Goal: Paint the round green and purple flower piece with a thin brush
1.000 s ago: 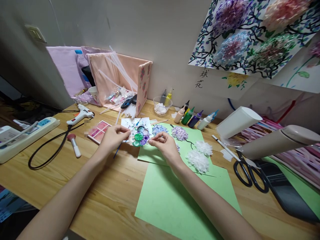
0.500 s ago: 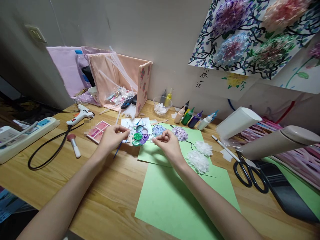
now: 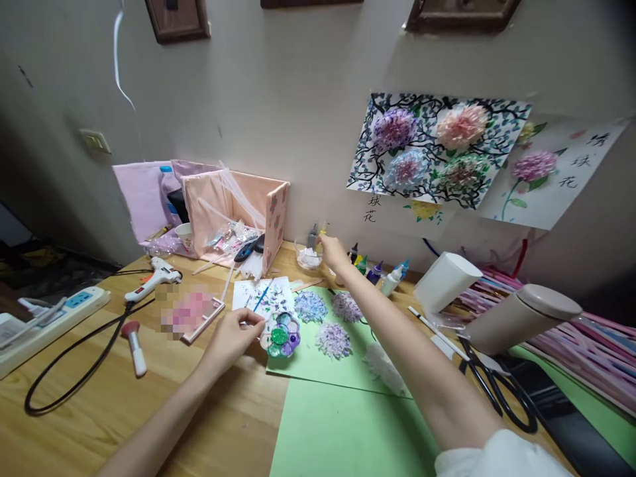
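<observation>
My left hand (image 3: pixel 233 336) pinches the edge of a small flower-shaped paint palette (image 3: pixel 281 334) with green and purple wells, resting on the wooden table (image 3: pixel 99 397). A blue paintbrush (image 3: pixel 262 296) lies on white paper just behind it. My right hand (image 3: pixel 334 252) stretches far back toward the wall, its fingers closing by the yellow bottle (image 3: pixel 322 232) beside a clear plastic cup (image 3: pixel 307 256); what they grip is not clear. Purple and blue tissue flowers (image 3: pixel 332 339) sit on a green sheet (image 3: pixel 318 358) under my right forearm.
Small paint bottles (image 3: pixel 382 273) line the wall. Black scissors (image 3: pixel 501 391), a white stick, a beige cylinder (image 3: pixel 517 318) lie to the right. A glue gun (image 3: pixel 152 279), power strip (image 3: pixel 50 318), pink box (image 3: pixel 233 205) and red brush (image 3: pixel 134 344) are on the left. Flower pictures (image 3: pixel 432 149) hang on the wall.
My right hand left the palette and reached back to the bottles by the wall. The head rose, showing more wall. The left hand stays on the palette.
</observation>
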A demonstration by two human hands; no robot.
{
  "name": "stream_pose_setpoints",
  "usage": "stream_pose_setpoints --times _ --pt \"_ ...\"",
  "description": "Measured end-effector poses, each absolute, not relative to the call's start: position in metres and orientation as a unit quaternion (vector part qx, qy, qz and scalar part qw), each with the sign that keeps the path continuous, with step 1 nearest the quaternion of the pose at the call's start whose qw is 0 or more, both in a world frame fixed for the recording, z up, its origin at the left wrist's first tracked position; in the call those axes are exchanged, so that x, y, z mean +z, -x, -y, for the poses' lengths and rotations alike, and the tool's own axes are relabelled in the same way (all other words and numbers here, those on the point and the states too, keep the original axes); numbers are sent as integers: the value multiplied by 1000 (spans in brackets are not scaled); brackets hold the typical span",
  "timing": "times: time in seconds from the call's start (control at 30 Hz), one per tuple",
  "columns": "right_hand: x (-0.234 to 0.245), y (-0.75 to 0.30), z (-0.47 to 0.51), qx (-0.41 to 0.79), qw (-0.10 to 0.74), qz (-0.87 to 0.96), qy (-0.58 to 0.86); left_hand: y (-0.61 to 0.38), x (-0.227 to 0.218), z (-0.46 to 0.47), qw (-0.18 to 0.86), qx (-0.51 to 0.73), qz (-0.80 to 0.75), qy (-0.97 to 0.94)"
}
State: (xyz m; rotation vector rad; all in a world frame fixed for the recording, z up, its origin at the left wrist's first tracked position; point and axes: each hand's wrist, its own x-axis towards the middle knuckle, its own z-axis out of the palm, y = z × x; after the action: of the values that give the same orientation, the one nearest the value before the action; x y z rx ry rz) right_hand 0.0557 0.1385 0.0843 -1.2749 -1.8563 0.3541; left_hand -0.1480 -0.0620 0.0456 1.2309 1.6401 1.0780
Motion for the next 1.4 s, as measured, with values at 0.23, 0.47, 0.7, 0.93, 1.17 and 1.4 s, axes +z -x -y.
stream_pose_setpoints --times 0.23,0.47,0.7,0.93,1.17,1.4 --pt "76 -52 -102 74 320 835 442 185 49 49 354 444 -676 -469" --pt "47 -1 -41 32 148 969 197 228 64 41 339 530 -689 -359" --pt "28 44 -20 -63 74 993 60 248 58 40 322 574 -681 -322" --pt "26 64 5 -121 51 986 -99 242 62 40 322 583 -677 -313" --pt "49 43 24 -151 123 963 -186 234 62 43 370 573 -666 -301" --pt "85 -82 59 -44 415 909 17 208 56 42 427 525 -662 -321"
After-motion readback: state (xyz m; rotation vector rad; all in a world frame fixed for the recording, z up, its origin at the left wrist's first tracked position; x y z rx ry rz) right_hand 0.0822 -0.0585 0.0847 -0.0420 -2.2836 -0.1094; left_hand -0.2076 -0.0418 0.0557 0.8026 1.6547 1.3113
